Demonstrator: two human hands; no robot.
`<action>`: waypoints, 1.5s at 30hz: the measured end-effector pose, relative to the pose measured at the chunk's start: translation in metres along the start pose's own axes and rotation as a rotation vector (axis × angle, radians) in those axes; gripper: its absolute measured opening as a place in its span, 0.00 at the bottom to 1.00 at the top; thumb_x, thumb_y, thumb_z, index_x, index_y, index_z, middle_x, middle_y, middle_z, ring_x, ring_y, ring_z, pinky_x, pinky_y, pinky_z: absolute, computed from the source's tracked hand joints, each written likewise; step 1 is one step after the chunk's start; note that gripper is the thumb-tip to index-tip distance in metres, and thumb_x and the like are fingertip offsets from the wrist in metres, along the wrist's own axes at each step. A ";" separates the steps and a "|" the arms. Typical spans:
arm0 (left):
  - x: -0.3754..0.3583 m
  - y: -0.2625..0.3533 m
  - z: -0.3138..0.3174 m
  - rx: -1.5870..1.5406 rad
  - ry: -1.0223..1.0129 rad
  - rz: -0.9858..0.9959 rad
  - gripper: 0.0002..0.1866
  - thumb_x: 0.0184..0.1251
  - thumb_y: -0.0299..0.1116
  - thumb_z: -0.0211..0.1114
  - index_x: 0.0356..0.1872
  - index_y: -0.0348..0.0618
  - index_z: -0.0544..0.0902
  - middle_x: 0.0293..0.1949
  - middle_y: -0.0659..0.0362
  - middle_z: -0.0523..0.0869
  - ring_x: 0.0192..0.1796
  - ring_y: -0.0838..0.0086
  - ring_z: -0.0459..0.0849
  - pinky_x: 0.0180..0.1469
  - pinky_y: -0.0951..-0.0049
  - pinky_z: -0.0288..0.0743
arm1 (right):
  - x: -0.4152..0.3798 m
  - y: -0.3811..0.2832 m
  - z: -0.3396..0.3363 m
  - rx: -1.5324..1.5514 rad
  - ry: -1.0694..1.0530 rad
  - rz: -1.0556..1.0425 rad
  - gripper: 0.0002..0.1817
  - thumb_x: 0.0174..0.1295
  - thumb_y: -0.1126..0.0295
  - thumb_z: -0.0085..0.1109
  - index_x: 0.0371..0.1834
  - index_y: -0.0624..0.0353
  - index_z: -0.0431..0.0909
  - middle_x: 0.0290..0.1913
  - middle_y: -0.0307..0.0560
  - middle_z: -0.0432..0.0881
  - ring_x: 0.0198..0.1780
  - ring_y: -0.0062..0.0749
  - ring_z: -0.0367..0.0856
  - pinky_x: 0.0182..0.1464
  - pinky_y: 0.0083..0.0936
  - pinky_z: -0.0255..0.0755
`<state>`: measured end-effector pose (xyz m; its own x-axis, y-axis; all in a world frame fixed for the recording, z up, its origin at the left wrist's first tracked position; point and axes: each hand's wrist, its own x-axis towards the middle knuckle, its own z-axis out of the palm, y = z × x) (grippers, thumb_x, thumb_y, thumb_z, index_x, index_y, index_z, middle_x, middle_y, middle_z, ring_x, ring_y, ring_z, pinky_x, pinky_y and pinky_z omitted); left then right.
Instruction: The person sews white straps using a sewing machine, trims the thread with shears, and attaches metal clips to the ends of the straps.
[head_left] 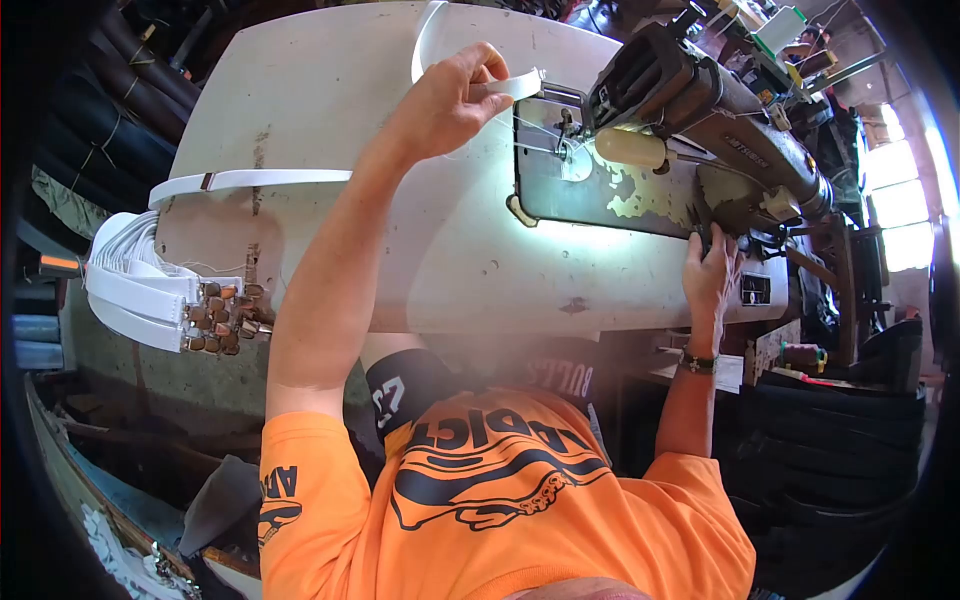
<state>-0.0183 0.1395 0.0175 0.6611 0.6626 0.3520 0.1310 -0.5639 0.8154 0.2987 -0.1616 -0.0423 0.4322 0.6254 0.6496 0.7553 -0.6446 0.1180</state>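
Note:
My left hand (452,105) is closed on a white strap (522,86) left of the sewing machine's needle area. The strap's end pokes out to the right of my fingers, and another length curves up behind the hand. Thin white threads run from near the hand to the presser foot (568,140). My right hand (712,268) rests at the right end of the machine bed, its fingers closed around a dark pointed tool (703,212). That tool looks like thread snips, though the fingers and shadow partly hide it.
The sewing machine (740,140) stands at right, with a lamp lighting its metal bed plate (600,205). A bundle of white straps (140,290) with metal clips hangs over the left edge of the table (300,90). One strap (250,180) lies across the tabletop. Dark rolls (85,130) stand beyond.

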 end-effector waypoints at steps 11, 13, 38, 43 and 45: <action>-0.009 0.008 -0.005 -0.195 -0.021 -0.095 0.11 0.75 0.34 0.70 0.50 0.40 0.82 0.28 0.64 0.79 0.33 0.79 0.75 0.37 0.73 0.68 | 0.006 -0.033 -0.048 0.704 -0.296 -0.044 0.07 0.67 0.77 0.65 0.46 0.62 0.78 0.36 0.45 0.83 0.38 0.30 0.82 0.43 0.29 0.77; -0.008 0.011 -0.004 -0.205 -0.037 -0.099 0.11 0.75 0.34 0.70 0.50 0.40 0.82 0.28 0.65 0.78 0.33 0.80 0.74 0.37 0.74 0.68 | 0.007 -0.079 -0.083 0.897 -0.469 -0.076 0.08 0.70 0.77 0.61 0.49 0.61 0.75 0.36 0.47 0.84 0.34 0.35 0.83 0.40 0.31 0.77; 0.003 -0.001 -0.005 -0.194 0.092 -0.002 0.08 0.73 0.28 0.69 0.48 0.37 0.84 0.37 0.61 0.84 0.40 0.78 0.82 0.48 0.76 0.78 | 0.051 -0.264 -0.055 0.775 -0.287 -0.195 0.13 0.72 0.63 0.62 0.46 0.63 0.86 0.42 0.60 0.84 0.42 0.59 0.86 0.45 0.48 0.80; 0.003 -0.002 -0.006 -0.184 0.089 0.005 0.08 0.73 0.28 0.70 0.47 0.37 0.84 0.38 0.60 0.84 0.41 0.77 0.82 0.48 0.75 0.79 | 0.051 -0.260 -0.065 0.952 -0.372 -0.332 0.12 0.68 0.65 0.63 0.37 0.64 0.88 0.40 0.58 0.86 0.42 0.58 0.87 0.47 0.47 0.81; 0.004 -0.007 -0.006 -0.163 0.098 0.011 0.08 0.73 0.28 0.71 0.47 0.38 0.84 0.38 0.60 0.85 0.41 0.77 0.82 0.48 0.75 0.79 | 0.039 -0.248 -0.077 0.866 -0.432 -0.324 0.11 0.67 0.64 0.64 0.43 0.61 0.88 0.42 0.57 0.86 0.43 0.59 0.87 0.47 0.49 0.80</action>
<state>-0.0209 0.1489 0.0161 0.5856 0.7064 0.3975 -0.0021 -0.4891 0.8722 0.0901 -0.0115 0.0116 0.1550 0.9290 0.3360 0.8901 0.0162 -0.4554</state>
